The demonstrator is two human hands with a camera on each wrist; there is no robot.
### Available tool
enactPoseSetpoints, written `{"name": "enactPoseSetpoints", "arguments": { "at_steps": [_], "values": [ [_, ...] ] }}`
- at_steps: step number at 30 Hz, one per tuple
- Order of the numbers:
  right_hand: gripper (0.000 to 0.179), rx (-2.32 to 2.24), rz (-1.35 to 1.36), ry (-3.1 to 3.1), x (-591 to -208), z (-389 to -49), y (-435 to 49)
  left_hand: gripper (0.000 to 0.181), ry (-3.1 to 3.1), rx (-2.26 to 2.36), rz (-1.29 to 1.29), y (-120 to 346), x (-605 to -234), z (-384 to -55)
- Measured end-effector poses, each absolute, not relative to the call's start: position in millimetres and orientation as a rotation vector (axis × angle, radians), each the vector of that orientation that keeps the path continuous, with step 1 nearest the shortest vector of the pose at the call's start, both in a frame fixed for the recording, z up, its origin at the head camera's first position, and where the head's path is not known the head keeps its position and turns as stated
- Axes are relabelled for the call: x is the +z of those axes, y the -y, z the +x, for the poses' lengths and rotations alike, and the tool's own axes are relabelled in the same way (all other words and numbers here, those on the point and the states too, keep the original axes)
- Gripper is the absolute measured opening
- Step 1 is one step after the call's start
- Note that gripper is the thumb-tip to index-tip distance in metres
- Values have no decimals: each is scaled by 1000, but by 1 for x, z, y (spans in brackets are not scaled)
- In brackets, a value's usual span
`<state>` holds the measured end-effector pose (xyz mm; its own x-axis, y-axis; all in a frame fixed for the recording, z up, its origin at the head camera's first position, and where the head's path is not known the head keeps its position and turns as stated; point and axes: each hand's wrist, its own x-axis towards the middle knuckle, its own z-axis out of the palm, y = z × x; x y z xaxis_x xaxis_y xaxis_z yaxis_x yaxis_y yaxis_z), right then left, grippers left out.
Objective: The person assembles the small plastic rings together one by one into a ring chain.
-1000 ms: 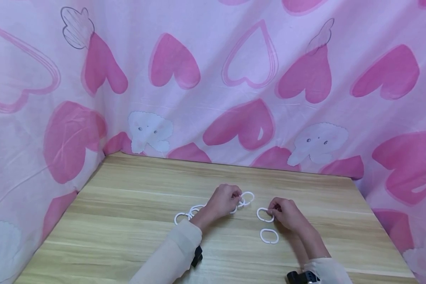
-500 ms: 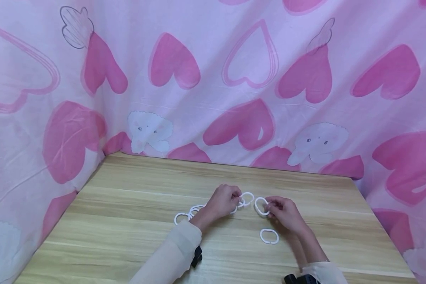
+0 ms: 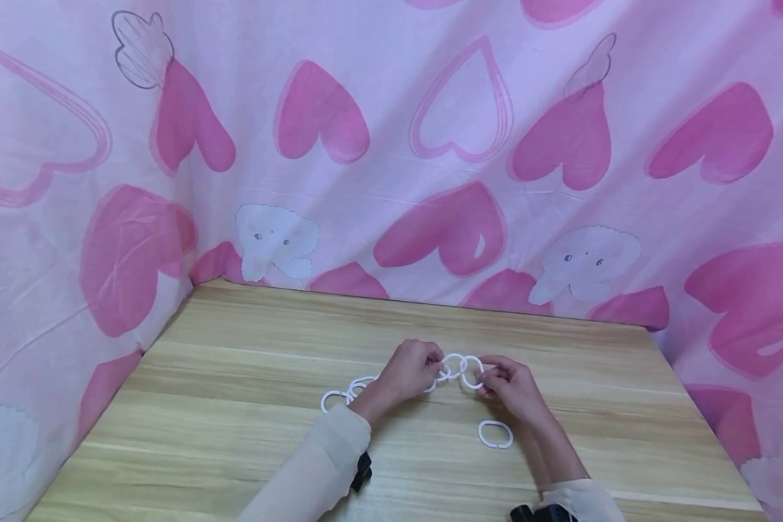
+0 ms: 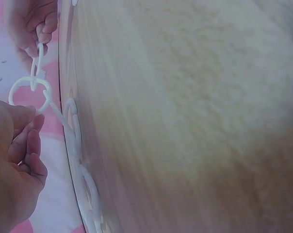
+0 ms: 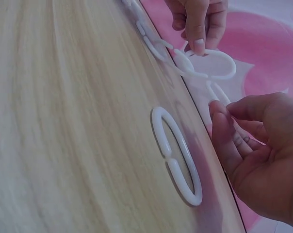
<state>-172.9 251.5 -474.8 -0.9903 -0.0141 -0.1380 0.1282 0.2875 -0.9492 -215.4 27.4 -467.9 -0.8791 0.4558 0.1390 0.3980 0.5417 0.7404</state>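
My left hand (image 3: 407, 370) pinches a white plastic chain link (image 3: 454, 355) above the table, at the right end of a chain of linked white links (image 3: 334, 394). Part of that chain is hidden behind the left hand and forearm in the head view. Thumb and fingers of my right hand (image 3: 512, 388) pinch another white link (image 4: 40, 53). Its far end meets the left hand's link close to a small gap in that link's ring, seen in the right wrist view. I cannot tell whether the two are fully hooked. A loose link (image 5: 189, 155) lies flat on the table, nearer me.
The wood-grain table (image 3: 248, 449) has a far edge against a pink heart-print curtain (image 3: 391, 145), which also hangs along both sides. Black wrist cameras (image 3: 362, 471) sit at both sleeves.
My right hand has moved left and slightly away from me, bringing its link from beside the chain to the left hand's link. The left hand and the loose link have stayed put.
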Motion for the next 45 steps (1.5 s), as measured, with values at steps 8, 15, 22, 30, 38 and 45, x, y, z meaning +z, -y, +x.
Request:
{"name": "enactPoseSetpoints", "arguments": {
  "at_steps": [8,15,22,30,38,45],
  "values": [
    [41,-1855,145,-2316,-476,-175,-248,8,-2724,1245,754,-26,-468,-216],
    [44,-1889,148,-2215,-475,-176,-247,7,-2738,1228,750,-25,-469,-217],
    [45,-1902,111,-2188,-473,-176,-245,7,-2730,1233,789,-25,-469,-217],
    [35,-1789,120,-2416,-463,-179,-249,9,-2764,1105,853,-27,-469,-217],
    [32,-1561,10,-2570,-454,-175,-252,12,-2797,903,921,-34,-471,-214],
    [24,-1383,-159,-2771,-451,-173,-252,19,-2810,934,949,-42,-464,-206]
  ]
}}
